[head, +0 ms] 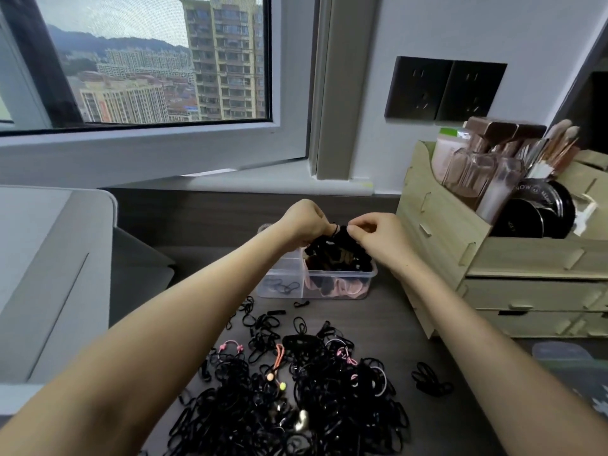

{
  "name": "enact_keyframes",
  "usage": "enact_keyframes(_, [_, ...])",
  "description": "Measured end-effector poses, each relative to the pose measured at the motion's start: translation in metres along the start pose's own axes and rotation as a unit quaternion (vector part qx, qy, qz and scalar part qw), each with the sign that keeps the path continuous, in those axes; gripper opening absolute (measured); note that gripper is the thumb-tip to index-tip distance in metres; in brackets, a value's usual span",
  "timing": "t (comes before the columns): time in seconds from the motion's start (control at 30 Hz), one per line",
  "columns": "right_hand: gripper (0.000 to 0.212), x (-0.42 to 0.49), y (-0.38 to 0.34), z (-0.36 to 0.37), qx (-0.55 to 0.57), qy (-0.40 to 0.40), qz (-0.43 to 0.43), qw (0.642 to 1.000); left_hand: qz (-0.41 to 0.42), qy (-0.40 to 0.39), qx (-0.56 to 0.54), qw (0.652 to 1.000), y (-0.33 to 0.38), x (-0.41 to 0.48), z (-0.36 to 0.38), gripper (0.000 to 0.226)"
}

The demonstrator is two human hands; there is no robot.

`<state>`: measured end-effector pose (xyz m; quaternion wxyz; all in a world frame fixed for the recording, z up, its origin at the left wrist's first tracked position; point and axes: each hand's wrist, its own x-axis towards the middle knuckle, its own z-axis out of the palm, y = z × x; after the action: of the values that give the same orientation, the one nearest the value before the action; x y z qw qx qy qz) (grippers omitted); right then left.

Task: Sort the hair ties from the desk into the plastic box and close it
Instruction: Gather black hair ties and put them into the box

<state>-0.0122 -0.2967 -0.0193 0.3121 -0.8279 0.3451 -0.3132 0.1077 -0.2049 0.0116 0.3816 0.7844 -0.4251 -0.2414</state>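
Table (388,324): dark wood grain, set under a window (158,60), with one grey chair (49,274) at its left edge.
Organizer (493,264): one pale wooden stand with drawers on the right of the table; bottles and brushes stand in its top, and a round black compact (539,205) there reads "NOW", the rest too blurred to read.
Sockets (444,90): two black wall plates side by side above the organizer.
Pile of hair ties (296,399): mostly thin black loops, too many to count, heaped on the near table; a few pink ones and one orange mixed in.
Plastic box (329,284): one, clear, lid off, beyond the pile; a divider splits it, the right side heaped with black and pink ties, the left front section holding a few thin loops.
Left hand (304,223): over the box, fingers pinched on a black hair tie (342,232).
Right hand (375,233): pinching the same tie from the other side.
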Motion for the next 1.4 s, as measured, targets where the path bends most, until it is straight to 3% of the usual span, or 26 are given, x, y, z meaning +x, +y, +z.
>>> enact_keyframes(0.13, [0.024, -0.01, -0.01, -0.001, 0.085, -0.065, -0.029, 0.994, 0.01, -0.024, -0.006, 1.0, 0.003, -0.002, -0.001, 0.02])
enact_keyframes(0.27, [0.014, -0.014, -0.02, 0.005, 0.133, -0.082, -0.041, 0.987, -0.016, -0.062, -0.03, 0.997, -0.005, -0.009, -0.02, 0.016])
enact_keyframes(0.33, [0.008, -0.015, -0.029, 0.013, 0.194, -0.122, -0.013, 0.973, -0.026, -0.073, -0.03, 0.997, -0.014, -0.013, -0.032, 0.017])
enact_keyframes(0.43, [0.008, -0.012, -0.043, 0.03, 0.337, -0.152, 0.083, 0.925, -0.037, -0.069, -0.055, 0.995, -0.025, -0.019, -0.048, 0.018])
enact_keyframes(0.5, [0.012, -0.01, -0.053, 0.04, 0.367, -0.153, 0.126, 0.909, -0.044, -0.046, -0.067, 0.996, -0.032, -0.022, -0.056, 0.019])
enact_keyframes(0.6, [0.01, -0.006, -0.06, 0.053, 0.291, -0.131, 0.12, 0.94, -0.051, 0.006, -0.025, 0.998, -0.041, -0.023, -0.062, 0.023])
enact_keyframes(0.7, [0.009, -0.002, -0.058, 0.054, 0.125, -0.136, 0.041, 0.982, -0.05, 0.06, -0.021, 0.997, -0.048, -0.02, -0.063, 0.033])
enact_keyframes(0.77, [0.016, 0.001, -0.054, 0.047, 0.036, -0.138, 0.002, 0.99, -0.028, 0.068, -0.04, 0.996, -0.043, -0.019, -0.059, 0.037])
enact_keyframes(0.93, [0.021, 0.019, -0.031, 0.01, 0.076, 0.021, 0.048, 0.996, 0.057, 0.107, -0.098, 0.988, -0.014, -0.001, -0.022, 0.04])
enact_keyframes(1.07, [0.022, 0.021, -0.012, -0.007, 0.129, 0.056, 0.083, 0.987, 0.125, 0.109, -0.081, 0.983, 0.003, 0.02, 0.017, 0.038])
enact_keyframes(1.2, [0.024, 0.016, 0.003, -0.01, 0.125, 0.038, 0.107, 0.986, 0.098, 0.058, 0.093, 0.989, -0.005, 0.043, 0.048, 0.043])
enact_keyframes(1.3, [0.027, 0.013, 0.009, -0.008, 0.069, 0.015, 0.079, 0.994, 0.074, 0.06, 0.251, 0.963, -0.016, 0.047, 0.053, 0.049])
enact_keyframes(1.4, [0.03, 0.012, 0.007, -0.004, 0.002, 0.0, 0.016, 1.0, 0.079, 0.054, 0.34, 0.935, -0.023, 0.046, 0.054, 0.052])
